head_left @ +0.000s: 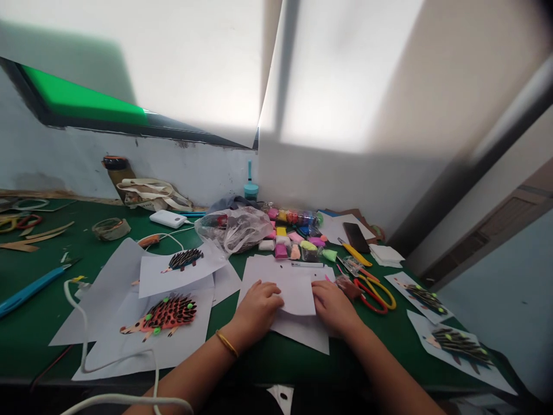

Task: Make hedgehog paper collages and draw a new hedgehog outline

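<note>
A small sheet of white paper (pixel 298 294) lies on top of larger white sheets (pixel 259 268) in front of me. My left hand (pixel 261 305) rests on its left part, palm down, with the fingers laid on the paper. At the right edge of the same sheet, my right hand (pixel 332 302) has its fingers closed on the border; the thumb is hidden. Just beyond both hands lies a pen (pixel 307 264), along with a few tiny dark bits. Red-and-yellow scissors (pixel 375 293) are to the right of my right hand.
Packets of coloured clay (pixel 280 251) and a clear plastic bag (pixel 237 227) sit behind the paper. Hedgehog pictures (pixel 166 317) lie left, others (pixel 458 346) right. A yellow cutter (pixel 358 253), a phone (pixel 356 237), a blue knife (pixel 32 291) and a white cable (pixel 84 328) are on the green table.
</note>
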`<state>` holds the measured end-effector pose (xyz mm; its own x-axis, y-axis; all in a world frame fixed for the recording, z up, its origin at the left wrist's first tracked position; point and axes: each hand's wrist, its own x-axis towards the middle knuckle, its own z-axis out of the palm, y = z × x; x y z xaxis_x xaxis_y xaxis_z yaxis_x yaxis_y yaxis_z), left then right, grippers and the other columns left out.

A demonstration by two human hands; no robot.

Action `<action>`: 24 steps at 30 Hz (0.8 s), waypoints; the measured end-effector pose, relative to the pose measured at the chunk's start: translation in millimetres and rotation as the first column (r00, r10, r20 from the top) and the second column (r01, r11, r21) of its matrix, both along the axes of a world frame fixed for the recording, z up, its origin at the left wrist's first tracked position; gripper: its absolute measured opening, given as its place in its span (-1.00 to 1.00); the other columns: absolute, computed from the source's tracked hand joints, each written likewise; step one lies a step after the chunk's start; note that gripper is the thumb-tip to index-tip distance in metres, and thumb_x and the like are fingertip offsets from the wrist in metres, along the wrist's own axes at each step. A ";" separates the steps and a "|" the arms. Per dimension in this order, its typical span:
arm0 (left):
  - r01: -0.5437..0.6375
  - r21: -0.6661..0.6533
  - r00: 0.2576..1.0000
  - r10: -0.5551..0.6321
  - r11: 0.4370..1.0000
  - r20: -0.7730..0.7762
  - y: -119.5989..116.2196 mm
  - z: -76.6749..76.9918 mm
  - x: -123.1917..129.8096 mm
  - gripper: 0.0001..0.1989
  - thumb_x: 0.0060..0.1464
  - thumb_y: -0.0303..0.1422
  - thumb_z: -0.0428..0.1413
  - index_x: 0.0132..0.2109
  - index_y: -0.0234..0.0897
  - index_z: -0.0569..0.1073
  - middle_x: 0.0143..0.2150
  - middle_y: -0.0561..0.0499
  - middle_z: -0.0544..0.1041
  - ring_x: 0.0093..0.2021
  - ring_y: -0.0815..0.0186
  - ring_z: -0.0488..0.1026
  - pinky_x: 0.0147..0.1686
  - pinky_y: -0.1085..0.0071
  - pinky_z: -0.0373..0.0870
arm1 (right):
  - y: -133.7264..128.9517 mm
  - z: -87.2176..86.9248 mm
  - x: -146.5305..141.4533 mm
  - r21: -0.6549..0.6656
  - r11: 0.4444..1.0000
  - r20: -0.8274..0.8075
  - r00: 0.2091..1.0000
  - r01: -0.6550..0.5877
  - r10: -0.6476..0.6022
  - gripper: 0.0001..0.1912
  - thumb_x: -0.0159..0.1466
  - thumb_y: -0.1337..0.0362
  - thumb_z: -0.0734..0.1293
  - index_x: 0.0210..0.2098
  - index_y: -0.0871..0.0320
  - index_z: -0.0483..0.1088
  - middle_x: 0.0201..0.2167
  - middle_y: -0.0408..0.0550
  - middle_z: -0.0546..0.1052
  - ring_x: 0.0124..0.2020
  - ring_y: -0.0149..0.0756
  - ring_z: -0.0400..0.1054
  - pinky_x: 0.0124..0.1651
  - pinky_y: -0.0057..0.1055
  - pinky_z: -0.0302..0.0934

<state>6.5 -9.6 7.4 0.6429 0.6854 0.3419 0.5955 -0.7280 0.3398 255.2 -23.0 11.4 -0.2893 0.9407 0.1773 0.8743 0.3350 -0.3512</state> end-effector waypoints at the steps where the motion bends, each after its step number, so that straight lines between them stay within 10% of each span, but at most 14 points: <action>1: 0.053 -0.033 0.998 -0.054 0.998 -0.023 -0.8 -2.4 -0.8 -0.79 0.12 -0.49 0.06 -0.18 -0.15 0.53 0.07 -0.05 0.47 0.18 0.11 0.29 0.22 0.02 0.08 | -3.6 -0.6 4.4 0.007 0.999 -0.010 0.999 0.043 -0.043 -0.64 0.26 0.38 0.14 -0.10 0.12 0.51 -0.05 0.02 0.53 0.03 -0.18 0.33 0.13 -0.25 0.15; 10: 0.108 -0.180 0.989 -0.124 0.978 -0.083 -3.9 -5.8 -4.1 -0.60 0.07 -0.34 0.15 0.09 -0.09 0.39 0.26 -0.03 0.32 0.33 0.06 0.11 0.31 -0.06 -0.12 | -32.5 -40.4 9.9 0.105 0.990 0.092 0.990 0.094 -0.103 -0.44 0.19 0.34 0.23 0.20 0.15 0.30 0.19 0.08 0.37 0.23 -0.09 0.19 0.27 -0.12 0.00; 24: 0.031 -0.096 0.992 -0.042 0.995 -0.117 -4.3 -9.8 -3.2 -0.67 0.14 -0.27 0.11 0.07 -0.03 0.40 0.21 0.03 0.37 0.27 0.10 0.18 0.29 -0.02 -0.05 | -12.0 -33.9 5.0 0.115 0.973 0.130 0.968 0.202 -0.216 -0.60 0.31 0.29 0.17 0.10 0.04 0.40 0.19 -0.01 0.39 0.21 -0.13 0.22 0.17 -0.15 0.11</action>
